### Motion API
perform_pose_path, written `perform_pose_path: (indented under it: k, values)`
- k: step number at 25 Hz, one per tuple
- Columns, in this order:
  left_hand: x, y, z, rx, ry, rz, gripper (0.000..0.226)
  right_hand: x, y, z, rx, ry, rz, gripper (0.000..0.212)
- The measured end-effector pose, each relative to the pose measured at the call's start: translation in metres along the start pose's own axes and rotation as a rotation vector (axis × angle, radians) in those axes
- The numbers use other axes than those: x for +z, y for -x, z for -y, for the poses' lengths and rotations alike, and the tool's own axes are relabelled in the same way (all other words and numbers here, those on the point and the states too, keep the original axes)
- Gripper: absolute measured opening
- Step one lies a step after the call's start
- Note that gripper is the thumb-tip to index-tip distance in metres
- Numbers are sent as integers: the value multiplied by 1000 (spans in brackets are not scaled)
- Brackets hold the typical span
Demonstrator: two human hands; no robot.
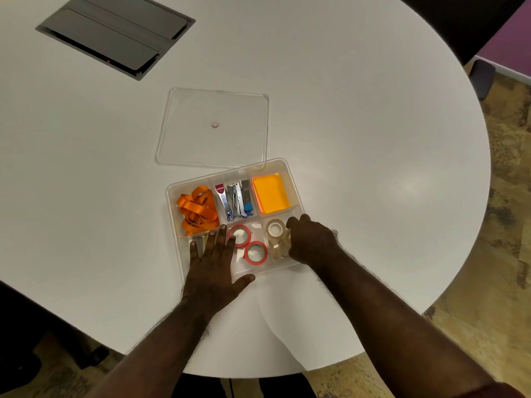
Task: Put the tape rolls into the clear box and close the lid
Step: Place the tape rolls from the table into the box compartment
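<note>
The clear box [172,187] sits open on the white table, split into several compartments. Two red-rimmed tape rolls [240,235] [256,253] lie flat in the near middle compartment. Clear tape rolls [275,228] sit in the near right compartment. My right hand [311,239] reaches into that compartment, fingers curled around a clear roll [278,248]. My left hand [214,261] lies flat, palm down, over the near left corner of the box, fingers spread. The clear lid [214,110] lies flat on the table just beyond the box.
The far compartments hold an orange ribbon [198,209], metal staplers and clippers [235,201], and an orange notepad [270,193]. A grey cable hatch [115,30] is set into the table at the far left. The table's rounded edge [485,156] curves off to the right.
</note>
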State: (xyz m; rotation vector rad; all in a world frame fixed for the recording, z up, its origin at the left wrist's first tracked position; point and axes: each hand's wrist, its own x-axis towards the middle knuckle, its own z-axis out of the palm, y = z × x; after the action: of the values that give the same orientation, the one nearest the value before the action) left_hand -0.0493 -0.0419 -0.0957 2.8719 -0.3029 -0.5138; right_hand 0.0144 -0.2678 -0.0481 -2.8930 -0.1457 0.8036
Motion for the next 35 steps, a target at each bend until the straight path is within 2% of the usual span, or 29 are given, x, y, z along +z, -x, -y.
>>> perform_pose_path:
  k: [3,7,12,24,35]
  values:
    - [2,-1,1,-7,-5,3,102,-4,-1,0,-17,-152,-10,58]
    - [3,-1,1,-7,23,1,101,5,-12,8,-63,-199,25,58]
    - [5,-1,2,-15,24,9,103,21,-21,10,62,-257,-119,54]
    - [1,1,0,-18,10,11,103,31,-38,16,134,-392,-55,62]
    - [1,3,1,-4,38,5,102,30,-39,8,135,-474,-85,46]
